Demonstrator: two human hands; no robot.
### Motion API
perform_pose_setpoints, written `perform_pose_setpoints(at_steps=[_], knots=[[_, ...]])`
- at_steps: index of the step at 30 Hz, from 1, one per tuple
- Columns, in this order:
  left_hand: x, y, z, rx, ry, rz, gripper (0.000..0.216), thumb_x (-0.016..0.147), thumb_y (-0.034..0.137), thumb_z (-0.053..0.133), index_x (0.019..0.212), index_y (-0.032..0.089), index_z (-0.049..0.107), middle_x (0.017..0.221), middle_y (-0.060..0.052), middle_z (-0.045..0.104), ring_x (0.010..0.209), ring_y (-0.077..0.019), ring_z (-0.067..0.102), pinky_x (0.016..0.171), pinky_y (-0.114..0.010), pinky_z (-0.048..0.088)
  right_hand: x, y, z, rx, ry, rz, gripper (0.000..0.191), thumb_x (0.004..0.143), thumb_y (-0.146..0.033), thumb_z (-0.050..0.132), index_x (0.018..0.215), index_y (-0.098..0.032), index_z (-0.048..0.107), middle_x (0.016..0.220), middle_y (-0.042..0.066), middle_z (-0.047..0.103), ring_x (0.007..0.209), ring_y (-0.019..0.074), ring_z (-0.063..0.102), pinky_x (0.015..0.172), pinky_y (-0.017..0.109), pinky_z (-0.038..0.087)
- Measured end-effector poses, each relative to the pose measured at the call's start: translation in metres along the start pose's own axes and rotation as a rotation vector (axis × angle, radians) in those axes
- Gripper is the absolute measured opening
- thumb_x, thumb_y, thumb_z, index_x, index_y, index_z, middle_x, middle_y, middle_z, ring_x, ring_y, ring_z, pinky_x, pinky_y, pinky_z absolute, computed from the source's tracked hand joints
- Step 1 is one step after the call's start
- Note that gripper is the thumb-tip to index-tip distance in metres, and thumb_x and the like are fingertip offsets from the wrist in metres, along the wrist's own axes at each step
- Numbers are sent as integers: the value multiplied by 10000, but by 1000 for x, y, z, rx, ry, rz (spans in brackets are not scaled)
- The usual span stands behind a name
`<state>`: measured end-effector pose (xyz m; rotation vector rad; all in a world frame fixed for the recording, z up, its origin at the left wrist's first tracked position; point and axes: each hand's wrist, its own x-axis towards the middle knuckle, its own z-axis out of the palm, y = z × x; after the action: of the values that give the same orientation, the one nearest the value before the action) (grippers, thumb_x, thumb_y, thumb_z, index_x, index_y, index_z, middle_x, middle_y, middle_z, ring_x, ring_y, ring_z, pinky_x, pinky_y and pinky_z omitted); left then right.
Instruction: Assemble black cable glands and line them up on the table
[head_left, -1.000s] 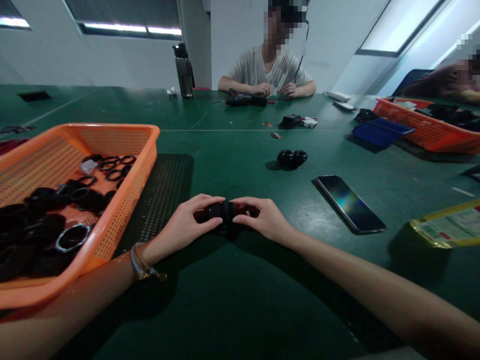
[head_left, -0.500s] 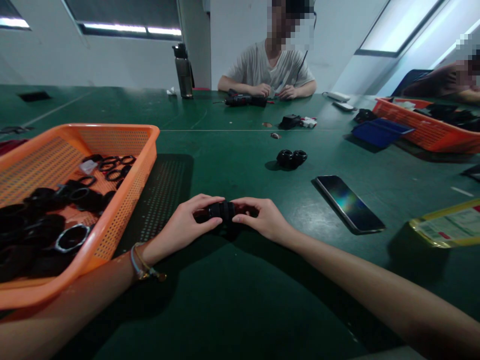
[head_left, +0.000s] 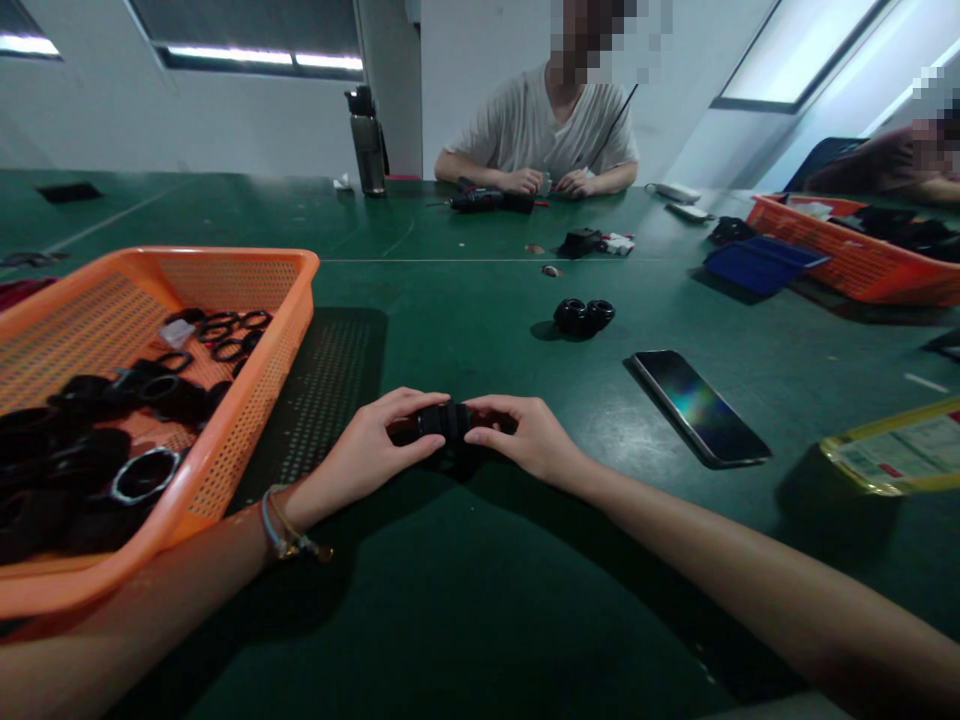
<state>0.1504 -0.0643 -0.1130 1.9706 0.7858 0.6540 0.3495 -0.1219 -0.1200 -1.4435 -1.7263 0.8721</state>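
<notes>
Between my two hands is a black cylindrical part with a ridged band, held sideways just over the green table. My left hand is closed on its left end, thumb in front and fingers behind. On the right end, my right hand pinches it between thumb and forefinger. The fingers hide both ends, so I cannot make out its exact kind. Beyond my right hand, two glossy black round parts with holes stand side by side on the table.
Left of me, an orange basket holds black rings and cylindrical parts. To the right lie a phone and a yellow-edged package. Farther off are a blue tray, another orange basket, a power drill, a bottle and a seated person.
My hands and the black cylindrical part look unmoved. Across the table, the person's head and upper body have shifted slightly to the right.
</notes>
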Motion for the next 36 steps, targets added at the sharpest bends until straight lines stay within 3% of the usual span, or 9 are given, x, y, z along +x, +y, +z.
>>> perform_pose_setpoints(at_steps=[36], knots=[[1, 1, 0, -6, -2, 3, 380, 717, 317, 611, 1077, 198, 641, 1048, -62, 603, 966, -202, 601, 842, -359, 523, 0, 1, 0, -17, 8, -15, 219, 781, -267, 632, 969, -170, 692, 870, 44, 708, 680, 144, 603, 607, 266, 465]])
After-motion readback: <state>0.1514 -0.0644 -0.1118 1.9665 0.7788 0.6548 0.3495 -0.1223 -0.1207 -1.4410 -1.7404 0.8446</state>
